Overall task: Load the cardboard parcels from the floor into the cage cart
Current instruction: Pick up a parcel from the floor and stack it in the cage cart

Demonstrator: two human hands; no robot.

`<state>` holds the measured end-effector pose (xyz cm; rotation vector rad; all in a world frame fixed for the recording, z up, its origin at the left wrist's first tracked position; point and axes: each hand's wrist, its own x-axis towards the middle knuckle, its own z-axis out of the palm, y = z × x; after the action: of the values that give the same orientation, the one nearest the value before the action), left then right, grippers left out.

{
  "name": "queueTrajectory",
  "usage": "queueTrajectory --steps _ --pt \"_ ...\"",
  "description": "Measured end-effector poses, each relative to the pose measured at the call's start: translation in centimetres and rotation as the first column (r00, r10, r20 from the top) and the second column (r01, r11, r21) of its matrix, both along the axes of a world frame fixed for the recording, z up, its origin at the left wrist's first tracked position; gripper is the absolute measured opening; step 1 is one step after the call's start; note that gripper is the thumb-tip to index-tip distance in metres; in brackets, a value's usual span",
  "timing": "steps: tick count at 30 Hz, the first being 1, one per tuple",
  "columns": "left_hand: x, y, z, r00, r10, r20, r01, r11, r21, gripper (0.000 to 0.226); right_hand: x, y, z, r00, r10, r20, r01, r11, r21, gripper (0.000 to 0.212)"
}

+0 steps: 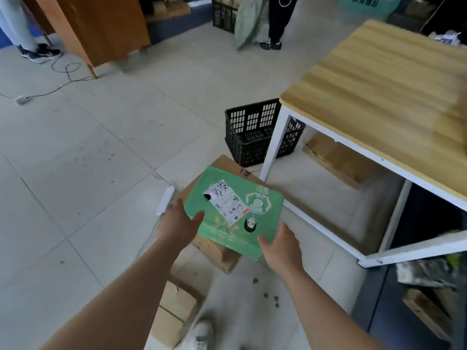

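- Left hand point(179, 223): grips the near-left edge of the green parcel point(235, 218). Thumb lies on the top face; fingers run down the side, tips hidden.
- Right hand point(281, 245): grips the near-right corner of the same parcel. Thumb at the near edge, fingers wrapped under and out of sight.
- Green parcel: flat, top face up, sits skewed over a brown cardboard box point(217, 256) on the tiled floor. Cannot tell whether it rests on the box or is clear of it.
- White shipping label point(227, 200) stuck on the top face, with handwriting at its far end.
- Brown cardboard box: juts out past the parcel's far and near edges.
- Second, smaller carton point(177, 306) on the floor under my left forearm, beside my white shoe point(201, 334).
- Black plastic crate point(252, 132) stands just beyond the brown box, partly under the corner of a wood-topped, white-framed table point(379, 84) to my right.
- Flat cardboard point(336, 157) lies on the floor under that table.
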<state>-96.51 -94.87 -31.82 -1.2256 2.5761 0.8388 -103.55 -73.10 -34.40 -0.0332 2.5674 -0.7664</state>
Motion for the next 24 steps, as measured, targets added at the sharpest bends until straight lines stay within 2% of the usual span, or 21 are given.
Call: queueTrajectory --steps 4,8,11,15,19,24 --pt "-3.2 -2.1 -4.3 0.998 -0.016 0.053 0.013 0.998 0.067 0.070 -1.7 -1.7 -4.6 0.994 -0.100 0.040 0.102 0.993 -0.051 0.067" --pt "-5.0 -3.3 -7.1 0.998 -0.025 0.053 0.018 0.992 0.124 0.053 -2.3 -2.7 -7.2 0.983 -0.173 0.058 0.180 0.973 -0.145 0.081" --pt "-5.7 -2.1 -7.4 0.999 0.013 0.030 -0.016 0.993 0.116 0.052 -2.3 -1.7 -7.9 0.970 -0.242 0.015 0.241 0.958 -0.156 0.073" --pt "-5.4 3.3 -7.2 0.999 -0.049 -0.009 0.050 0.990 0.130 0.066 -1.7 3.1 -7.6 0.915 -0.403 0.001 0.400 0.909 -0.118 0.060" --pt "-4.9 10.2 -7.9 0.990 -0.137 -0.043 0.142 0.975 0.172 0.072 -0.4 10.0 -7.3 0.850 -0.527 -0.016 0.523 0.846 -0.107 0.055" --pt "-3.7 17.7 -10.9 0.969 -0.247 0.013 0.240 0.952 0.189 0.070 2.5 17.6 -10.1 0.821 -0.570 -0.007 0.568 0.818 -0.089 0.059"
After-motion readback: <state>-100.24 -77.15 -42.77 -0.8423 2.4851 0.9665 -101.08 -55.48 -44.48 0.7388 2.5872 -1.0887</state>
